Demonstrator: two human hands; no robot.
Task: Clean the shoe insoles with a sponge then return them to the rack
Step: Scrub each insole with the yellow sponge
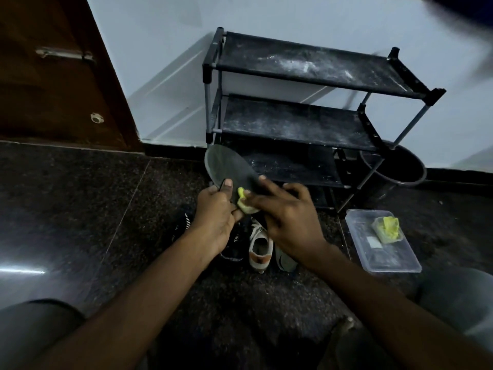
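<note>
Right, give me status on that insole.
Left grip holds insole. Right grip holds sponge against it. Shoes below, rack behind, nothing blocking.

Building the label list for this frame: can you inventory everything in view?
insole: 1, dark grey, held up before the rack
sponge: 1, yellow, against insole
rack: 1, black, dusty shelves, by wall
shoes: at least 3, black, white-orange, grey, floor under hands
container: 1, clear, floor right of shoes
spare sponge: 1, yellow, in container
bucket: 1, black, behind rack
door: 1, brown, left
left hand: grips insole
right hand: holds sponge
</note>
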